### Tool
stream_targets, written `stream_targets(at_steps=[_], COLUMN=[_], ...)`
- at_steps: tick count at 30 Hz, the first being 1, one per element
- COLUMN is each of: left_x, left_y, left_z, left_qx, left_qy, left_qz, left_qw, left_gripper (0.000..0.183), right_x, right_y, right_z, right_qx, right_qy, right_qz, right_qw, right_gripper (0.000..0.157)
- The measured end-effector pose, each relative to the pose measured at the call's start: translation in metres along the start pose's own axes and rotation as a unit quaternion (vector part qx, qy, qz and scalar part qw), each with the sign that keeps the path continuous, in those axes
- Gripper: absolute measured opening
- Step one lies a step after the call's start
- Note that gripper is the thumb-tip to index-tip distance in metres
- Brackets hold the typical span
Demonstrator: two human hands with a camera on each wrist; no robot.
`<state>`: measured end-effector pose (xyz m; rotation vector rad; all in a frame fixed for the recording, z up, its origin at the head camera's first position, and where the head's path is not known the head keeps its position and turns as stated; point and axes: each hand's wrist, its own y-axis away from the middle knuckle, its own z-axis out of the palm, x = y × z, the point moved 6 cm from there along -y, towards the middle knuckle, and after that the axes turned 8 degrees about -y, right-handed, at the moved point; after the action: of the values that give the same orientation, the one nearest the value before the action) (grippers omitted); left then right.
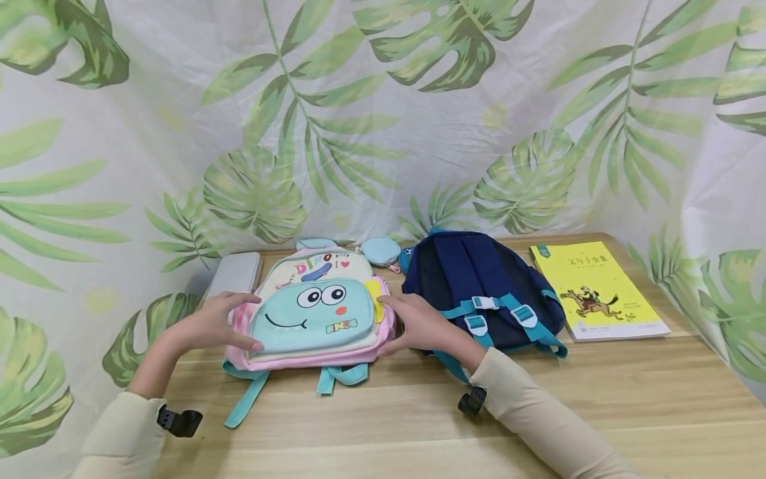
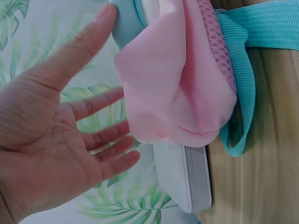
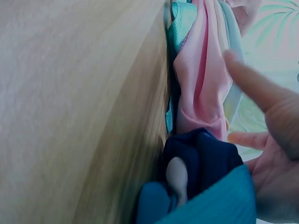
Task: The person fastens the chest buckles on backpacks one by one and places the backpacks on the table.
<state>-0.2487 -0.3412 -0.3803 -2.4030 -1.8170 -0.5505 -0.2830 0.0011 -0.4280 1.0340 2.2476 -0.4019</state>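
A small pink and mint backpack (image 1: 317,336) with a cartoon face lies front side up on the table, its teal straps trailing toward the near edge. My left hand (image 1: 209,324) is spread at its left side, and in the left wrist view the thumb reaches the mint edge while the fingers extend beside the pink side panel (image 2: 159,74). At the opposite side, my right hand (image 1: 425,324) has thumb and fingers apart around the pink edge. Neither hand grips the bag; whether the fingertips touch it I cannot tell exactly.
A navy backpack (image 1: 463,266) with teal straps lies close under the right wrist. Further right is a yellow book (image 1: 598,293). Behind the left hand sits a white flat case (image 1: 239,271); a round light-blue pouch (image 1: 380,251) lies by the leaf-print cloth (image 1: 431,133).
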Motion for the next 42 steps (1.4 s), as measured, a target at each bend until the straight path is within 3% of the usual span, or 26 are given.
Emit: stream_targets(at_steps=[4,12,23,28,32,42], left_x=[-0.004,0.000,0.001,0.002,0.002,0.003], left_y=[0.002,-0.001,-0.006,-0.007,-0.008,-0.011], left_z=[0.003,0.011,0.019,0.020,0.021,0.025], left_qx=[0.004,0.001,-0.012,-0.012,-0.018,-0.035], left_qy=[0.002,0.017,0.021,0.014,0.011,0.026], left_qz=[-0.011,0.014,0.024,0.018,0.016,0.028], left_qw=[0.9999,0.9998,0.9994,0.9997,0.9997,0.9986], left_gripper=[0.096,0.086,0.073,0.073,0.073,0.072], right_x=[0.000,0.003,-0.002,-0.005,-0.010,-0.022], right_y=[0.000,0.000,0.001,0.002,0.003,0.000], right_z=[0.003,0.008,0.009,0.005,0.001,-0.014], right_qx=[0.001,0.033,0.044,0.056,0.078,0.154], right_qy=[0.020,0.055,0.032,-0.015,-0.081,-0.215], right_qz=[0.002,-0.006,-0.014,-0.003,-0.019,-0.099], right_qw=[1.000,0.998,0.998,0.998,0.993,0.959], right_gripper=[0.098,0.084,0.073,0.066,0.058,0.041])
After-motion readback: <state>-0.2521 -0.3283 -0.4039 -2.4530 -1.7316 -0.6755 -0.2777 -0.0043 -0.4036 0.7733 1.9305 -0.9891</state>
